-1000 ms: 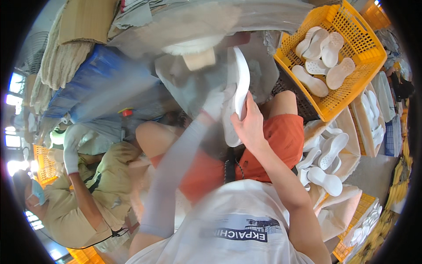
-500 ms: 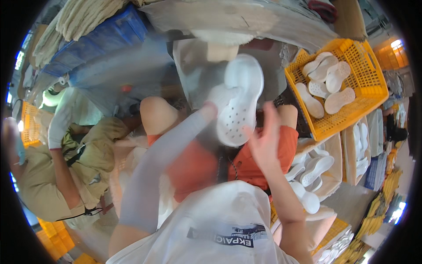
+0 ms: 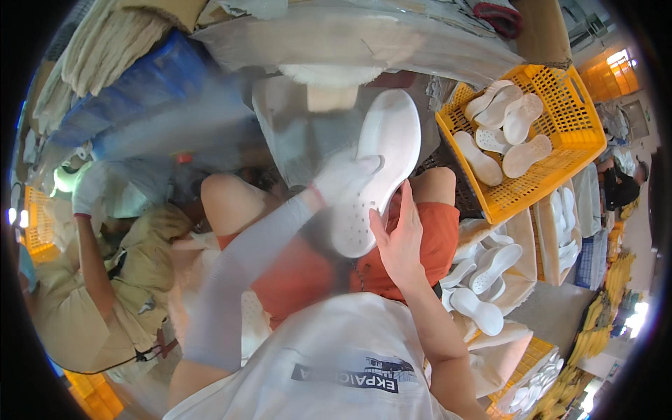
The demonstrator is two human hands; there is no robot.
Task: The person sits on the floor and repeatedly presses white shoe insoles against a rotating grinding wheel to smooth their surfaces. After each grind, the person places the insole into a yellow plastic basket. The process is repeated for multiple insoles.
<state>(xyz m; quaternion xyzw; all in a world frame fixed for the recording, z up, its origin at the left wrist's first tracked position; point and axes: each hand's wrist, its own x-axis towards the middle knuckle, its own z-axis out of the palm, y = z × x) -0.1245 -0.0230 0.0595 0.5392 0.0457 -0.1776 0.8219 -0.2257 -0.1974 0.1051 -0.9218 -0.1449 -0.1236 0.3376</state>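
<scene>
Above my lap a white shoe sole (image 3: 393,133) with small holes toward its near end stands slantwise, its far end up. My left hand (image 3: 348,175), in a white glove and grey sleeve, grips its left side, thumb lying across the middle. Bare, my right hand (image 3: 399,234) holds the lower right edge, with the thumb on the holed face and the other fingers along the rim. The fingers of my left hand behind the sole are hidden.
A yellow basket (image 3: 521,199) with several white soles stands at the far right. Below it, more soles (image 3: 495,269) fill a lined container. At left a co-worker's gloved hand (image 3: 94,187) is close by. A sheet-covered surface (image 3: 392,35) spans the far side.
My right hand has closed onto the sole's edge, from being apart with spread fingers. The sole has turned and tilted, its near end swinging lower and left. My view has shifted slightly.
</scene>
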